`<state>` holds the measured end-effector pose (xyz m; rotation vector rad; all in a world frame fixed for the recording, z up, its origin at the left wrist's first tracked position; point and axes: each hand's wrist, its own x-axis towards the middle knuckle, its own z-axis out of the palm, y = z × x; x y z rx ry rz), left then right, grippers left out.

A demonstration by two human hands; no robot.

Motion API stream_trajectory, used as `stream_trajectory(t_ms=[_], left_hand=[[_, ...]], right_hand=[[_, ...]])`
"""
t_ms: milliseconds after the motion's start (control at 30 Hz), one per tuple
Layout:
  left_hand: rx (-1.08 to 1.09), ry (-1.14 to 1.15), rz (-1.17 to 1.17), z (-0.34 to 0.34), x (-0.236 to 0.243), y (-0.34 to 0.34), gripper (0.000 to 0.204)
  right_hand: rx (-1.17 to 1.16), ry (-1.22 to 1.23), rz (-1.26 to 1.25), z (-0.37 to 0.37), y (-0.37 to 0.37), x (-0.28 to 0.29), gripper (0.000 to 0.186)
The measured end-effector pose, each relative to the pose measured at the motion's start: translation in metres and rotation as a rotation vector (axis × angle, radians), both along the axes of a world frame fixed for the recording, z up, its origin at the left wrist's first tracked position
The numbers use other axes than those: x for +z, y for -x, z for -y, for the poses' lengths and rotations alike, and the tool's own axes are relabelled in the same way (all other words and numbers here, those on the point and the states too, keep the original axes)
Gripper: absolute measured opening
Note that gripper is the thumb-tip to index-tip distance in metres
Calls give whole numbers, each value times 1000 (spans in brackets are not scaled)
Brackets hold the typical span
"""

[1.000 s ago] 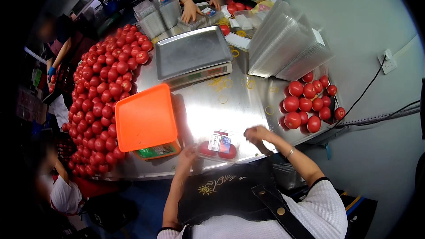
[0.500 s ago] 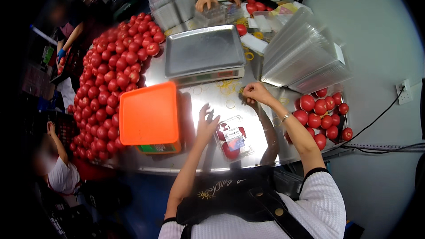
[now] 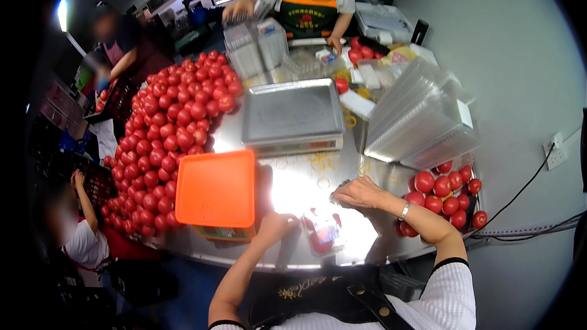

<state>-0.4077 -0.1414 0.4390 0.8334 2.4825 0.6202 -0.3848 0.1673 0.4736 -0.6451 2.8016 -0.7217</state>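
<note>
A clear plastic box of red tomatoes (image 3: 320, 239) with a printed label lies on the metal table in front of me, partly washed out by glare. Beside its left edge is my left hand (image 3: 278, 228), its fingertips close to the box and not clearly visible. Beyond the box and to its right, my right hand (image 3: 361, 192) is low over the table with bent fingers pressed together. Whatever may be between those fingers is too small to make out. Yellow rubber bands (image 3: 322, 161) lie scattered on the table just past my hands.
A scale with a metal tray (image 3: 293, 112) stands ahead. An orange-lidded tub (image 3: 217, 189) and a large tomato pile (image 3: 165, 128) are at left. Stacked clear containers (image 3: 416, 116) and more tomatoes (image 3: 449, 192) are at right. A co-worker in an apron (image 3: 309, 15) stands opposite.
The view has tilted upward. My left hand has gone from spread fingers to lying beside the box. My right hand has come down nearer the box. The co-worker's hand has moved to the stacked containers.
</note>
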Motion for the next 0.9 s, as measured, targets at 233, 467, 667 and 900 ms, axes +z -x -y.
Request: stream_trajectory(t_ms=[233,467,667,900], left_hand=[[-32,102,305,13,-57,12,87],[245,-433,850,4,-56,-57,72],[246,-961,1188,-31,-56,-76,49],[-377,-510,1456,-41,24,-174,65]], right_hand=[[-246,-34,164,9,-13,-97,37],[-765,829,524,70,-99,-146,57],[-1077,1173,305,134,-169,-58,82],[-1499,1619,-378,202,-344,24,74]])
